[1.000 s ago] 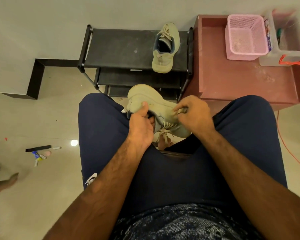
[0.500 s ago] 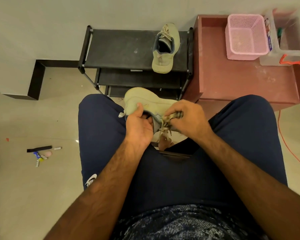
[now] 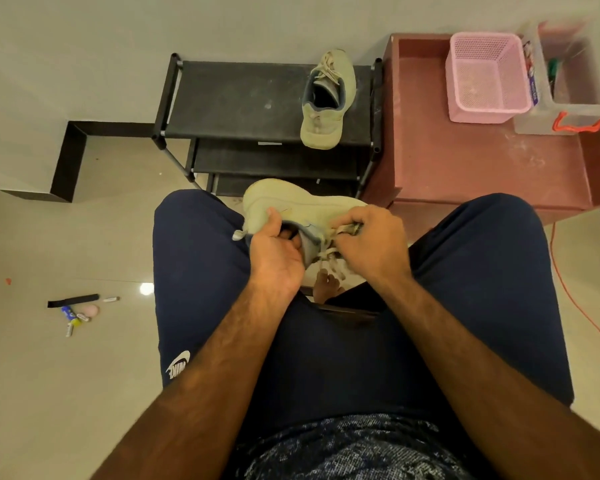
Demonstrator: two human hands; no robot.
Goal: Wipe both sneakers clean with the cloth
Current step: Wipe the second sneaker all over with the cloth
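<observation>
floor (image 3: pixel 84 393): glossy smooth tile | held sneaker (image 3: pixel 274 199): matt cloth | shoe rack (image 3: pixel 239 102) at 12 o'clock: matt black shelves, dusty | basket (image 3: pixel 482 114) at 1 o'clock: pink perforated plastic | trousers (image 3: pixel 194 265): matt navy cloth

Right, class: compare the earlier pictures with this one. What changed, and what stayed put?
The right hand, pinching the small grey cloth, slid a little towards the left hand, over the laces. The pale green sneaker held between the knees turned slightly and now lies more crosswise. Unchanged: the left hand grips its opening, and the second sneaker sits on the black shoe rack.
</observation>
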